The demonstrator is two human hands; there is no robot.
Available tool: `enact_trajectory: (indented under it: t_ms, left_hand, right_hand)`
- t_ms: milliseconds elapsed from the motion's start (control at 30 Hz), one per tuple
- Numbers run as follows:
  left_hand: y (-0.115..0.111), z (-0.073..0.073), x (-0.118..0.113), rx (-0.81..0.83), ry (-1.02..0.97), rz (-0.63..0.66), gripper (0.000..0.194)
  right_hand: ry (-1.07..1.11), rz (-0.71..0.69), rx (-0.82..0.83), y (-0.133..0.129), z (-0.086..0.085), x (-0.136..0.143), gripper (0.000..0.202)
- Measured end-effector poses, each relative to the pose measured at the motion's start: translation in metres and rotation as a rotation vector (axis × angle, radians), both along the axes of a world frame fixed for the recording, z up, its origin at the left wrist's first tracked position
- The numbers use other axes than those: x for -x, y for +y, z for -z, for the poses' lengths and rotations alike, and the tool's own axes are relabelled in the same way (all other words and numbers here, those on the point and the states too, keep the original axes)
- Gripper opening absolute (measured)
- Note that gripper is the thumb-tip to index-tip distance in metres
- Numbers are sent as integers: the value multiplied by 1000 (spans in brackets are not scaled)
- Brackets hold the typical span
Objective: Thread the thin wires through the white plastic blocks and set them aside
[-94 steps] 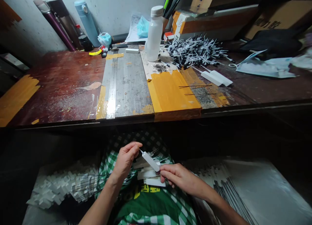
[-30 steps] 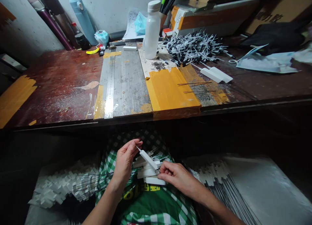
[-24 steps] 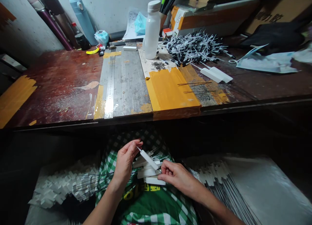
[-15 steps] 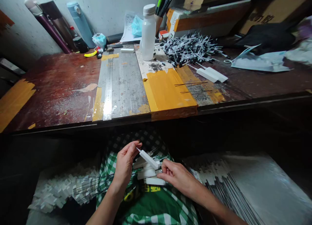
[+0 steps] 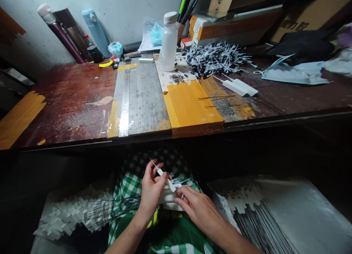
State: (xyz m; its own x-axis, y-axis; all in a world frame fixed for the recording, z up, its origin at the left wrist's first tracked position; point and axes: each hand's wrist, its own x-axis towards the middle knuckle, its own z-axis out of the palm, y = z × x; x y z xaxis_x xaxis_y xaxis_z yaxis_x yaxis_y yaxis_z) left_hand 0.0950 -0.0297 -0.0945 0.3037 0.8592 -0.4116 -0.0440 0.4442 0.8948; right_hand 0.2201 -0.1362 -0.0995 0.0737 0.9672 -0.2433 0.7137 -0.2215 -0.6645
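My left hand (image 5: 151, 190) is closed around a white block-shaped piece (image 5: 172, 186) with a thin pointed stem, which slants up to the left. The thumb lies across the middle of the piece. At its lower end is my right hand (image 5: 196, 206), thumb and fingers pinched together. Whatever sits in that pinch is hidden. More white blocks (image 5: 167, 198) with thin stems lie on my lap beneath both hands, over a green-and-white checked apron (image 5: 130, 186).
Left of my lap is a heap of white blocks (image 5: 63, 215) with dark wires; on the right lie more with long dark rods (image 5: 255, 224). The desk (image 5: 68, 107) ahead carries a metal ruler (image 5: 125, 107), a white bottle (image 5: 168, 45) and a pile of black-and-white sticks (image 5: 217, 58).
My left hand has shifted from the piece's stem down onto its body, nearer my right hand. The right hand stays at the lower end. The camera view has moved slightly.
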Motion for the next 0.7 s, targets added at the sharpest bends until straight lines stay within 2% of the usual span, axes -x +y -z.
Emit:
enact_trajectory:
  t_ms: [133,367,533,700]
  left_hand:
    - [4,0,0,37,-33,2,65]
    - [4,-3,1,79,-53,-1,77]
    - [17,0,12,49,-77,-71,43]
    - [30,-2,20,35,-139,-159,36]
  right_hand:
    - [122,-43,-39,-1,-8,-4,18]
    - [196,-33,88,0,-10,-6,23]
    - [225,-20,85,3,-12,-13,26]
    - [172,18,104,5,-16,-16,19]
